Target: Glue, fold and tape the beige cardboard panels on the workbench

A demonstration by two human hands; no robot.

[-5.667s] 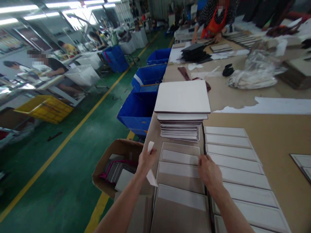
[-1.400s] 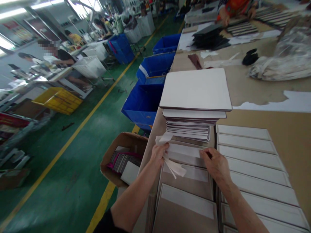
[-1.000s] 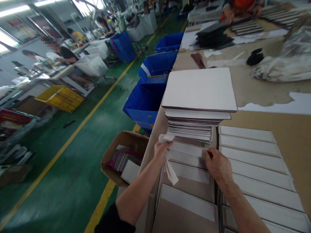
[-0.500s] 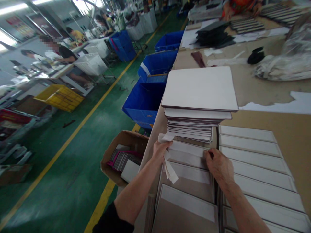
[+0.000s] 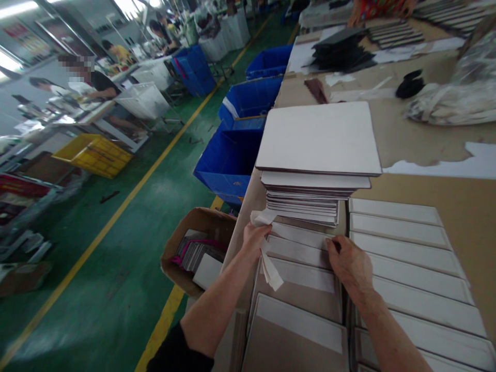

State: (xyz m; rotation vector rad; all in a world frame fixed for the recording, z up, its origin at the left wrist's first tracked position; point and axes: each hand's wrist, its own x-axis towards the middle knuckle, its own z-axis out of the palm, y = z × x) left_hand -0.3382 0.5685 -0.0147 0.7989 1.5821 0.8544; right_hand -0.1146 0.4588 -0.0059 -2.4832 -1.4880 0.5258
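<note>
My left hand (image 5: pixel 256 238) is closed on a bunch of white strips (image 5: pixel 272 271), whose ends stick out above and below the fingers. One pale strip (image 5: pixel 298 235) stretches from there to my right hand (image 5: pixel 349 261), which pinches its right end over a brown panel. Nearer to me lie brown panels (image 5: pixel 294 343), each with a white strip along its upper part. Just beyond my hands rises a stack of white-topped boards (image 5: pixel 320 139). To the right of my right hand overlap several pale panels (image 5: pixel 403 232) in a column.
Left of the table (image 5: pixel 461 222) stand a cardboard box (image 5: pixel 170 258) holding boards and several blue bins (image 5: pixel 228 165). Black pieces (image 5: pixel 341 51) and a plastic-wrapped bundle (image 5: pixel 457 103) lie farther back on the table. A person's hands show at the far end; others sit at left.
The view has shifted slightly. Both hands stay in nearly the same place, with the strip still between them. The person at the far end has moved their hands a little.
</note>
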